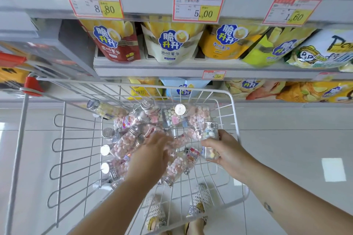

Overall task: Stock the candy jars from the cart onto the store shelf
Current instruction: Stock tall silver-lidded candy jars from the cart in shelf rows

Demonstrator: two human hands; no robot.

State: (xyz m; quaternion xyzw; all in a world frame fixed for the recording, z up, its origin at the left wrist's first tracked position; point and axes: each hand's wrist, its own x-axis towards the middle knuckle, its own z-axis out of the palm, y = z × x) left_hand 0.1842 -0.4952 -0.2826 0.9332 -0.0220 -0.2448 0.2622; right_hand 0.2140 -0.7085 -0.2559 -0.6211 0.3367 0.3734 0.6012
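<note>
Head view, looking down past both forearms; patterned shoes show through the wire floor of the cart; right hand at the cart's right side, fingers and thumb curled round the lower body of a pastel-candy jar, silver cap up, jar lifted clear of the heap; left hand reaches palm-down into the middle of the heap, fingertips blurred, so cannot tell whether they grip anything or only touch; candy jars lie tumbled in the basket, most on their sides, caps pointing every way, several leaning on one another; beyond the far rim, shelf crowded with snack bags, price tags on the rail above; no free slot for jars seen from here. Risks, as judged: one-handed hold sits low on a smooth jar, so it may tip or slip on the lift; left hand digging in the heap may set leaning jars rolling and knocking together; a full shelf front means bags may be pushed off when jars go in.
</note>
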